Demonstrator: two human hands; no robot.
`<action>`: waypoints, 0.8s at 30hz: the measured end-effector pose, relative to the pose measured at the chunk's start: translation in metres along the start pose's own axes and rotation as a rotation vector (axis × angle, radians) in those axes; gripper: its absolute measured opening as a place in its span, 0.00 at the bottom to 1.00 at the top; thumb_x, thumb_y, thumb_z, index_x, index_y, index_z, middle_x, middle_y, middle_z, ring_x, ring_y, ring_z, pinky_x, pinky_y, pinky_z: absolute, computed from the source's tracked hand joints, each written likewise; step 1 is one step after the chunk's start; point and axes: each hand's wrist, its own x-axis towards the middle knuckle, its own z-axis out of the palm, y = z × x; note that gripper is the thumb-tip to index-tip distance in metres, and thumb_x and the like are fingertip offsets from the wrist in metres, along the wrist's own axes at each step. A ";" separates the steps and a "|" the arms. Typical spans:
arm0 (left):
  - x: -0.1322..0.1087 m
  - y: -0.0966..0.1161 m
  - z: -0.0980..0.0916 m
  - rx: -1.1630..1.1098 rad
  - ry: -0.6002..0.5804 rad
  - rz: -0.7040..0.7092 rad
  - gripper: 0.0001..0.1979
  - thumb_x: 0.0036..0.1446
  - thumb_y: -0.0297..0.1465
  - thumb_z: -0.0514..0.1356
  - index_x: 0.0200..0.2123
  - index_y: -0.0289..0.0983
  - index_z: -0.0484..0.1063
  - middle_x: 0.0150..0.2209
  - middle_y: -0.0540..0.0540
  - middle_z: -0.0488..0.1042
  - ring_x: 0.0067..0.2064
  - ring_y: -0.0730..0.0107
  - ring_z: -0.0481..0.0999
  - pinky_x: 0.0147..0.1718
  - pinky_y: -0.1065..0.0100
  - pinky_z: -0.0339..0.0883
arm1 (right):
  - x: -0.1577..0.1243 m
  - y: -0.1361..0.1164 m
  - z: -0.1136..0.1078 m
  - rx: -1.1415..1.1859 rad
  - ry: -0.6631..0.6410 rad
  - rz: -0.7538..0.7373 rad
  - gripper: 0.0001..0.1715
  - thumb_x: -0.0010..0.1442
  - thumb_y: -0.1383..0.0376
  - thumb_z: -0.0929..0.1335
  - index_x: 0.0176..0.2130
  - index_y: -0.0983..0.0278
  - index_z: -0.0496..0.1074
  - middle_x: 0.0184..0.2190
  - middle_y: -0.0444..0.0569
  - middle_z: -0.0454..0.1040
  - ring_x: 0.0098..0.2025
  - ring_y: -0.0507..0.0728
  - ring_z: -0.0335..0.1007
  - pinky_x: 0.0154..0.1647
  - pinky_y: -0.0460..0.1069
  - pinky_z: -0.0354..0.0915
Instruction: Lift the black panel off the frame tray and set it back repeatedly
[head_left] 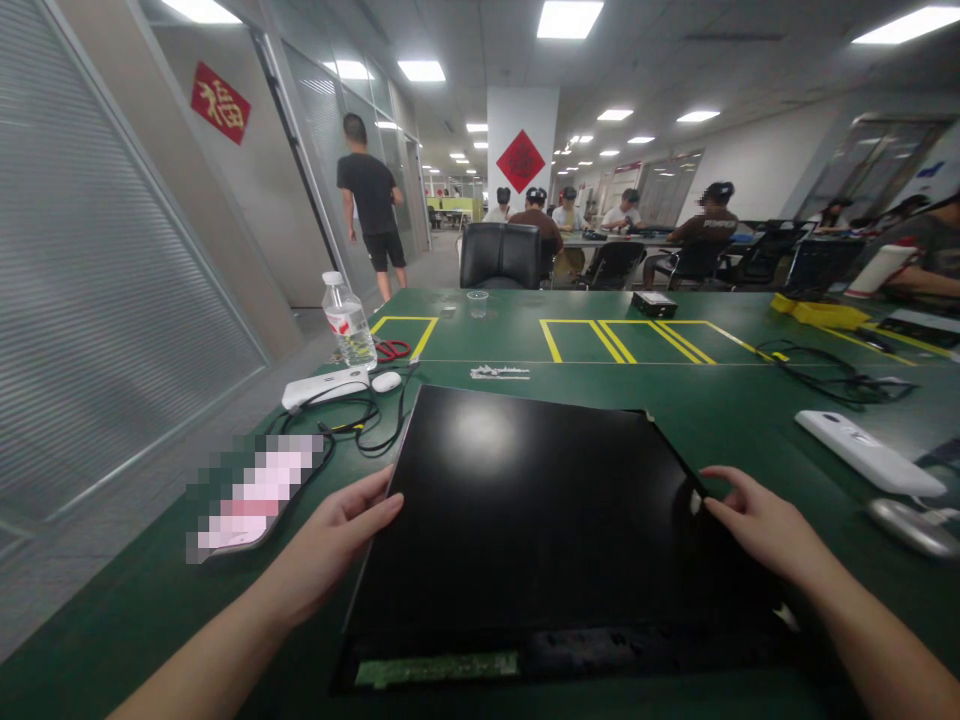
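A flat black display panel [547, 510], glossy on top, spans the middle of the view above the green table [480, 340]. A green circuit strip [439, 668] shows along its near edge. My left hand [360, 515] grips the panel's left edge, thumb on top and fingers partly hidden beneath. On the right edge my right hand [750, 510] pinches the panel between thumb and fingers, near a small white tab. Whether the panel's underside touches the table cannot be made out.
Left of the panel are a phone [262, 495], a water bottle [349, 320], cables, a white device [326, 388] and red-handled scissors [392, 350]. At right lie a white power bank [870, 452], a silver mouse-like object [911, 527] and cables. Several people are in the background.
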 end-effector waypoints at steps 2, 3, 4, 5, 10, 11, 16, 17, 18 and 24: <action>0.000 0.000 -0.001 -0.010 -0.010 0.003 0.28 0.53 0.32 0.69 0.58 0.42 0.73 0.50 0.40 0.82 0.52 0.45 0.79 0.52 0.50 0.70 | 0.000 -0.001 -0.002 0.034 0.023 0.015 0.32 0.54 0.51 0.62 0.55 0.62 0.70 0.27 0.46 0.76 0.30 0.59 0.73 0.33 0.52 0.64; -0.001 0.000 -0.001 -0.009 -0.014 0.009 0.28 0.53 0.32 0.69 0.58 0.41 0.73 0.50 0.40 0.82 0.52 0.45 0.79 0.52 0.50 0.70 | 0.001 -0.001 -0.002 0.044 0.020 0.023 0.33 0.55 0.50 0.62 0.55 0.62 0.71 0.28 0.47 0.76 0.30 0.60 0.73 0.33 0.52 0.64; -0.001 0.001 -0.002 -0.006 -0.017 0.016 0.27 0.53 0.32 0.69 0.58 0.41 0.73 0.51 0.40 0.82 0.52 0.46 0.79 0.52 0.51 0.70 | 0.002 -0.001 -0.002 0.050 0.010 0.020 0.33 0.55 0.48 0.61 0.54 0.62 0.72 0.28 0.47 0.76 0.31 0.60 0.73 0.33 0.53 0.65; -0.001 0.001 -0.002 -0.001 -0.020 0.023 0.27 0.54 0.32 0.69 0.58 0.42 0.73 0.51 0.40 0.81 0.52 0.46 0.79 0.52 0.52 0.70 | 0.003 0.000 -0.002 0.054 0.000 0.006 0.34 0.56 0.47 0.60 0.53 0.62 0.73 0.28 0.48 0.76 0.31 0.61 0.73 0.34 0.53 0.65; -0.002 0.001 -0.001 0.040 -0.017 0.063 0.26 0.53 0.33 0.69 0.57 0.44 0.74 0.53 0.42 0.80 0.53 0.46 0.78 0.52 0.55 0.71 | 0.011 0.006 0.007 0.145 0.087 -0.074 0.29 0.56 0.49 0.62 0.46 0.64 0.78 0.38 0.55 0.77 0.43 0.63 0.75 0.47 0.56 0.68; -0.002 0.002 0.000 0.044 -0.013 0.072 0.26 0.53 0.33 0.69 0.57 0.44 0.74 0.53 0.42 0.80 0.53 0.46 0.78 0.52 0.55 0.70 | 0.012 0.006 0.008 0.171 0.115 -0.064 0.27 0.56 0.50 0.63 0.44 0.63 0.78 0.41 0.56 0.77 0.47 0.64 0.74 0.50 0.56 0.67; -0.002 0.001 0.002 0.046 0.005 0.098 0.29 0.53 0.34 0.69 0.59 0.44 0.72 0.53 0.42 0.80 0.53 0.45 0.78 0.51 0.55 0.72 | 0.007 -0.002 0.003 0.284 0.162 0.056 0.23 0.53 0.50 0.65 0.40 0.62 0.79 0.47 0.58 0.76 0.55 0.67 0.70 0.56 0.58 0.65; -0.002 0.001 0.002 0.040 0.004 0.096 0.29 0.52 0.34 0.69 0.58 0.44 0.73 0.53 0.42 0.80 0.53 0.45 0.79 0.51 0.55 0.72 | 0.005 -0.004 0.001 0.308 0.157 0.075 0.23 0.53 0.50 0.66 0.40 0.62 0.78 0.48 0.58 0.76 0.55 0.68 0.70 0.56 0.58 0.65; -0.002 0.001 0.002 0.033 0.003 0.095 0.28 0.52 0.34 0.70 0.58 0.44 0.73 0.53 0.42 0.80 0.52 0.45 0.79 0.50 0.56 0.72 | 0.004 -0.006 0.000 0.331 0.152 0.084 0.23 0.52 0.50 0.66 0.40 0.61 0.78 0.49 0.58 0.76 0.55 0.68 0.70 0.57 0.58 0.65; 0.000 0.001 0.000 -0.019 0.047 0.072 0.30 0.50 0.32 0.71 0.58 0.44 0.73 0.52 0.42 0.81 0.50 0.47 0.80 0.48 0.58 0.75 | -0.002 -0.016 -0.003 0.492 0.168 0.052 0.17 0.48 0.56 0.68 0.37 0.61 0.77 0.52 0.58 0.73 0.59 0.68 0.66 0.63 0.59 0.56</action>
